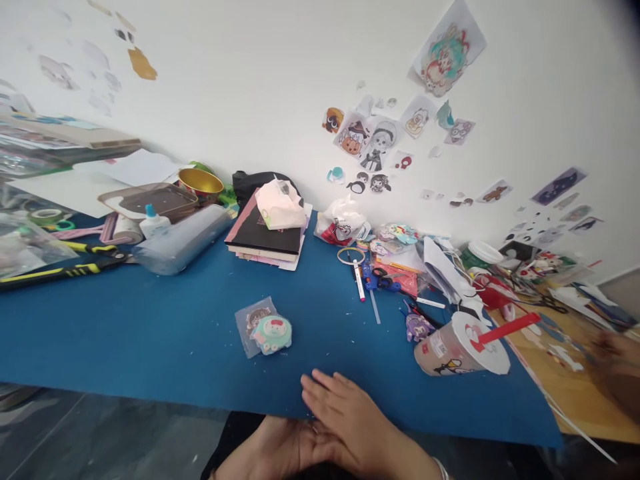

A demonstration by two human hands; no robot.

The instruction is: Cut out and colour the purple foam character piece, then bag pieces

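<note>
My right hand lies at the front edge of the blue tabletop, its fingers stretched out and pointing left. Just below that edge is my left hand, palm turned up and open, its fingers partly covered by the right hand. Neither hand visibly holds anything. Beyond them lies a flat mint-green cartoon piece, overlapping a clear sheet with a drawn character. Tiny white bits are scattered on the blue surface.
A lidded drink cup with a red straw leans at the right. Stacked books, a pink-capped marker and a blue glue gun lie farther back. Yellow-black pliers lie left. Another person's hand is blurred at far right.
</note>
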